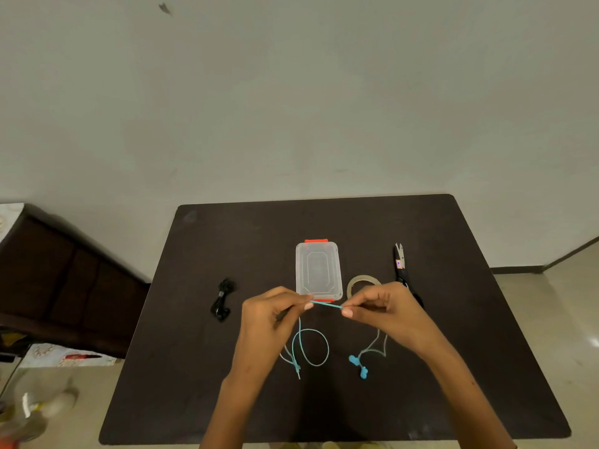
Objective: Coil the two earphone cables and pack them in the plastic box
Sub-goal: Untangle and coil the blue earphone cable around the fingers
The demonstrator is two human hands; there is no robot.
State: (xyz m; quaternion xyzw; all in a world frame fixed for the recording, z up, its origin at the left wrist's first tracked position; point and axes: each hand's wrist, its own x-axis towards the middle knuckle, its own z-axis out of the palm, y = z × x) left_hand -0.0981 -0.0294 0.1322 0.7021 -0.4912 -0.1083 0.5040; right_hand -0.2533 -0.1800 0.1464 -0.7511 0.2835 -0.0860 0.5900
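Note:
A light blue earphone cable [310, 348] hangs between my two hands above the dark table [201, 367]. My left hand [272, 312] pinches one part of it and my right hand [379, 306] pinches another, with a short taut stretch between them. A loop and the plug dangle below my left hand; the two blue earbuds [358, 366] lie on the table below my right. A black earphone cable [222, 299], bundled, lies to the left. The clear plastic box [318, 270] with red clips stands lidded just beyond my hands.
A roll of clear tape [363, 281] lies right of the box, partly behind my right hand. Black-handled scissors [401, 265] lie further right. A dark wooden cabinet [58, 280] stands off the table's left side.

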